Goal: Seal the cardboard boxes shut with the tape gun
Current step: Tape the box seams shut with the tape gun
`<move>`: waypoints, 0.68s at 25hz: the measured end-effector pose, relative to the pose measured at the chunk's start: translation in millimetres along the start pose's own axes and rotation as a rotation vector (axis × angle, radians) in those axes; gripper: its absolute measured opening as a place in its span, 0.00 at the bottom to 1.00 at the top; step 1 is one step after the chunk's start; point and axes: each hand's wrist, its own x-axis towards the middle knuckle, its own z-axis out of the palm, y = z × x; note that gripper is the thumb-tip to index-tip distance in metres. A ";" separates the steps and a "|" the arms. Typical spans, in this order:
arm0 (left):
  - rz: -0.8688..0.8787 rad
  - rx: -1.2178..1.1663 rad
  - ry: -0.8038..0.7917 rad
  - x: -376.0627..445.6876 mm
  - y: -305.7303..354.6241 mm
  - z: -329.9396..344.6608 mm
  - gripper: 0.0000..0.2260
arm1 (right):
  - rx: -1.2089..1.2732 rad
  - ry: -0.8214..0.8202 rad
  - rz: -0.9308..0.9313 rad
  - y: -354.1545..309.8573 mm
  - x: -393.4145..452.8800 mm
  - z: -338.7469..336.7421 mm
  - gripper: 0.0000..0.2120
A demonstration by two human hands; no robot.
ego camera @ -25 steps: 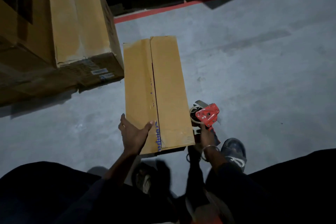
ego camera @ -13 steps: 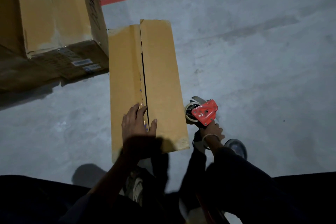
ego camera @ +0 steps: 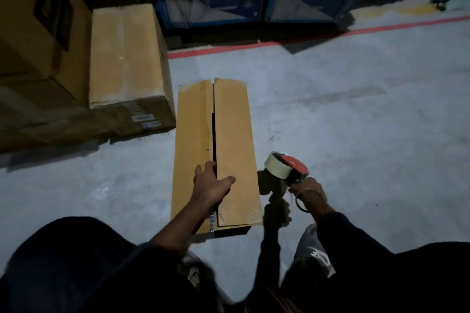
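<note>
On the grey floor [ego camera: 343, 114] lay the long cardboard box [ego camera: 234, 134], its long axis running straight away from the person, with the centre seam between its 2 top flaps gaping dark and untaped. To its left, well apart from the seam, stood a larger sealed carton [ego camera: 124, 53] and a bigger brown box [ego camera: 38, 33]; dark blue cartons [ego camera: 254, 0] lined the back beyond a red floor line [ego camera: 279, 42]. Nothing lay across the seam except the left hand [ego camera: 211, 183], flat with fingers spread, pressing both flaps near the close end. The tape gun [ego camera: 286, 166] hung just beside the box's right edge, its handle gripped in the right hand [ego camera: 305, 185]. The right hand was the nearer one to start taping, probably from the near end, moving left onto the seam.
</note>
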 end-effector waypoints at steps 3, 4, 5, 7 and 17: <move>0.030 0.039 -0.095 -22.9 14.5 -36.7 0.25 | 0.077 0.034 -0.057 -20.9 -23.5 -55.3 0.18; 0.066 0.104 -0.112 -33.2 14.5 -46.9 0.21 | 0.108 0.018 -0.081 -30.6 -35.7 -69.9 0.13; 0.089 0.153 -0.132 -44.5 14.4 -55.8 0.18 | 0.139 -0.018 -0.117 -42.1 -53.9 -85.1 0.10; 0.046 0.060 -0.193 -66.0 11.7 -67.3 0.16 | 0.252 -0.174 -0.154 -61.5 -88.6 -108.4 0.08; -0.401 -1.446 -0.674 -92.8 30.3 -76.1 0.35 | 0.189 -0.588 -0.444 -115.8 -206.3 -133.3 0.20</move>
